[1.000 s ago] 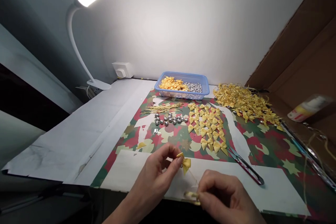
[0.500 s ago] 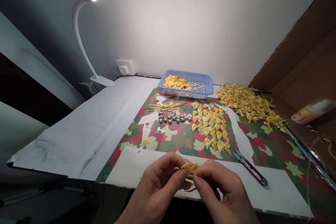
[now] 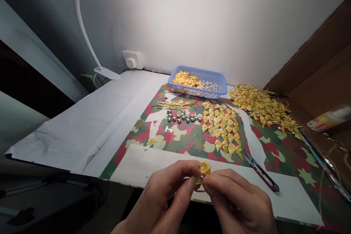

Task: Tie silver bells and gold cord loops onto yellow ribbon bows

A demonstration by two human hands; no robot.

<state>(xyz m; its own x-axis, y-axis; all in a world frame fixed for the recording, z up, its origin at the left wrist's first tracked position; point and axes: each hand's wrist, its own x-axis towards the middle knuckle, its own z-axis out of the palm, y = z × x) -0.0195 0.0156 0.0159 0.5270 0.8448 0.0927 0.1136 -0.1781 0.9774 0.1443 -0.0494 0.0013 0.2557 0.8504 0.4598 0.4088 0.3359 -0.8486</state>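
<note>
Between my fingertips is a small yellow ribbon bow [image 3: 205, 168], held above the table's front edge. My left hand [image 3: 172, 186] pinches it from the left, and my right hand [image 3: 236, 193] pinches close by on the right. A glint of silver and a bit of thin yellow cord show under the bow, partly hidden by the fingers. Beyond my hands lie rows of yellow bows [image 3: 223, 126], a cluster of silver bells [image 3: 183, 117] and a bundle of yellow cords [image 3: 178, 104]. Slim scissors [image 3: 261, 173] rest right of the bows.
A blue basket [image 3: 197, 70] with yellow bows and silver bells stands by the wall. To its right is a heap of corded yellow bows [image 3: 260, 104] beside a cardboard wall [image 3: 315, 58]. A bottle [image 3: 329, 119] lies at the right; a lamp [image 3: 106, 74] stands left.
The bow has turned in my fingers, so one loop now points up and a silver glint shows beneath it. My hands have shifted slightly, and the view has tilted down a little.
</note>
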